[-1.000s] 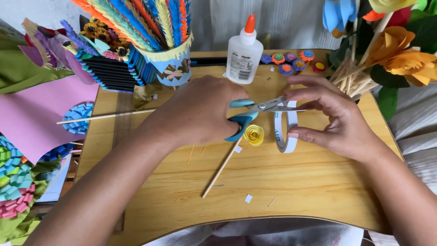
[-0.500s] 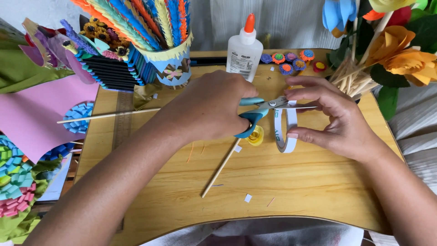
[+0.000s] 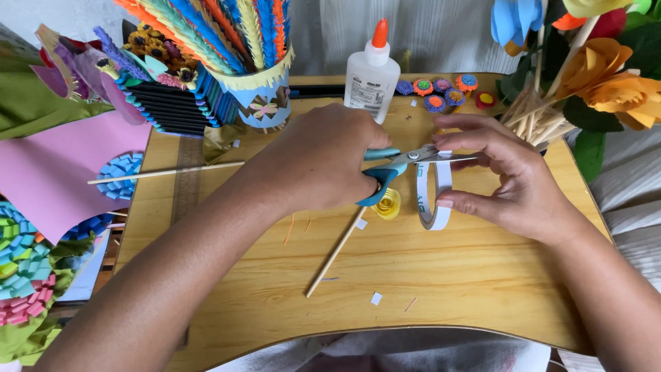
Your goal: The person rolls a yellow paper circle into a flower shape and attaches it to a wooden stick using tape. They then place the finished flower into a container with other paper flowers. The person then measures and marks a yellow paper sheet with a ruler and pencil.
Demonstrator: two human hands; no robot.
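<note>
Since the earlier frames, the scissors (image 3: 403, 165) are sitting higher and more level, their steel blades now reaching across the top of the tape roll (image 3: 434, 195) rather than angling beside it. The left hand (image 3: 323, 162) is wrapping closed around the blue plastic handles, fingers through the loops. The right hand (image 3: 513, 179) is pinching the white ring of tape upright on edge between thumb and fingertips, above the smooth wooden lap table (image 3: 447, 275). A yellow coiled paper spiral (image 3: 387, 204) is lying just beside the roll, touching a thin wooden skewer (image 3: 335, 251). The glue bottle (image 3: 372, 76) is standing unchanged behind.
</note>
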